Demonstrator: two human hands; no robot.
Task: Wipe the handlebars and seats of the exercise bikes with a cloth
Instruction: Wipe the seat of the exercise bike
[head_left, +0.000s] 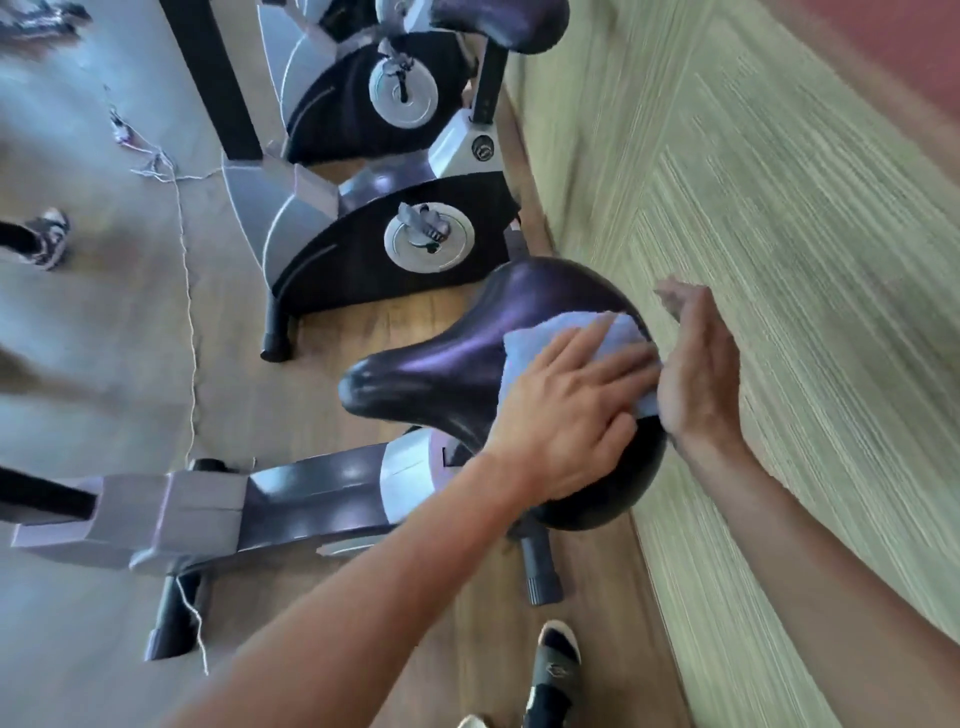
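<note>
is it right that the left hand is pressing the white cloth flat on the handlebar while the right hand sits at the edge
Not quite. The head view shows the left hand pressing the white cloth flat on the seat, not a handlebar. The right hand does sit at the seat's edge.

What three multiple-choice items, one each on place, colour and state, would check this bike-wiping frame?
1. Where does the cloth lie?
A. on the wide rear of the nearest seat
B. on the floor
C. on a handlebar

2. What colour is the cloth?
A. red
B. pale, whitish
C. black

3. What is the left hand doing?
A. hanging idle
B. holding a pedal
C. pressing flat on the cloth

Answers: 1 A, it drapes the broad end; 2 B, light against the dark seat; 3 C, fingers spread straight over it.
</note>
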